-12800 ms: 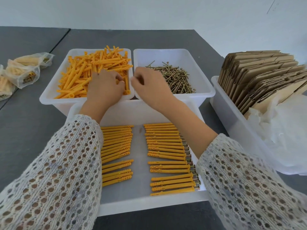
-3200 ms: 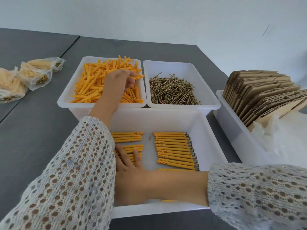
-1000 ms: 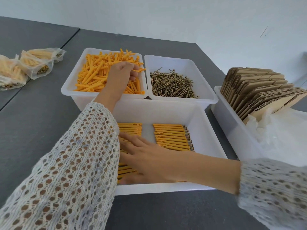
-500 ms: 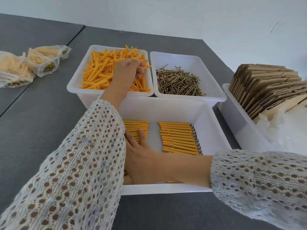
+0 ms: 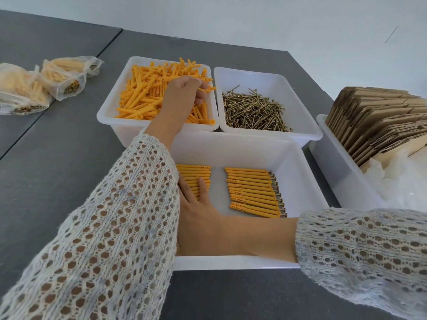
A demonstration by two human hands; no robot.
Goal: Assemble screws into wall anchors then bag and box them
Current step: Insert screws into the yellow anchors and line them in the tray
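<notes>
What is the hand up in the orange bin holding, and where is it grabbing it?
The left hand pinches one orange wall anchor by one end; the rest pokes out toward the screw bin.

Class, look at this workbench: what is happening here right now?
A person is putting screws into orange wall anchors. The left hand pinches a loose anchor over the anchor bin. The right hand rests flat on a row of finished anchors in the near tray. Screws wait alongside.

Glossy white plastic bins (image 5: 302,158) on a matt grey table (image 5: 57,162). Brassy metal screws (image 5: 251,109), matt orange plastic anchors (image 5: 143,93). Brown cardboard (image 5: 379,121) at the right edge.
</notes>
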